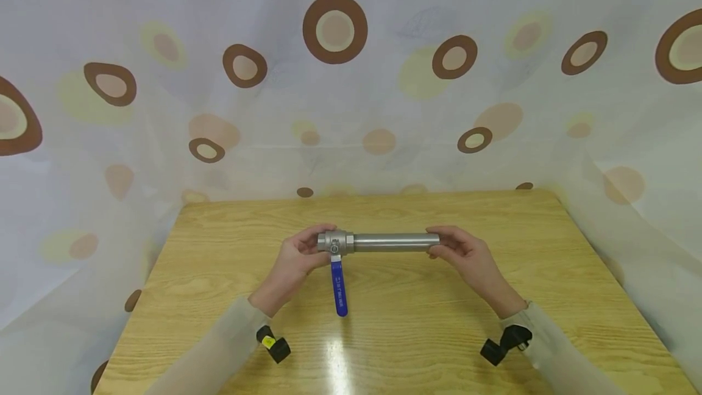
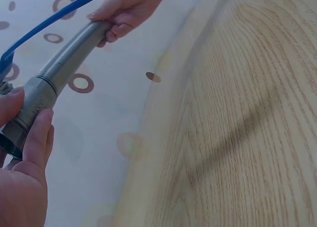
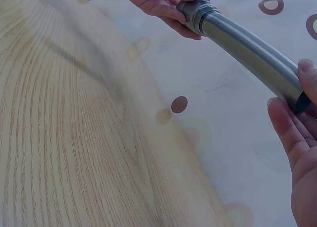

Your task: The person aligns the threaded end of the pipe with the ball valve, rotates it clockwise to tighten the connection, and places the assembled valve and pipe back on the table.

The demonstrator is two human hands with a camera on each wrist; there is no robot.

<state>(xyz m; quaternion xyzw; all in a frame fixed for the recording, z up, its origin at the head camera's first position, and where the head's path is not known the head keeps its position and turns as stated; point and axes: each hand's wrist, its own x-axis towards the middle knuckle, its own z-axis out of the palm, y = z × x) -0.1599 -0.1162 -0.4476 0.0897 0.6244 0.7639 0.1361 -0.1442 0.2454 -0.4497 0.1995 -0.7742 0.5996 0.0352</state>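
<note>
A metal ball valve [image 1: 338, 241] with a blue lever handle [image 1: 339, 288] is joined to a straight steel pipe [image 1: 395, 242], held level above the table. My left hand [image 1: 293, 267] grips the valve body between thumb and fingers at its left end. The pipe's free right end is pinched by my right hand [image 1: 466, 258]. In the head view the lever points down toward the near side. Threads show where the pipe [image 2: 74, 54] meets the valve in the left wrist view. In the right wrist view the pipe's open end [image 3: 301, 103] sits between thumb and fingertips.
Below the hands lies a wood-grain table [image 1: 247, 224]. A pale cloth [image 1: 384, 102] with brown and yellow round patterns hangs behind it and along both sides. Each wrist carries a small black camera, one on the left [image 1: 280, 349] and one on the right [image 1: 495, 352].
</note>
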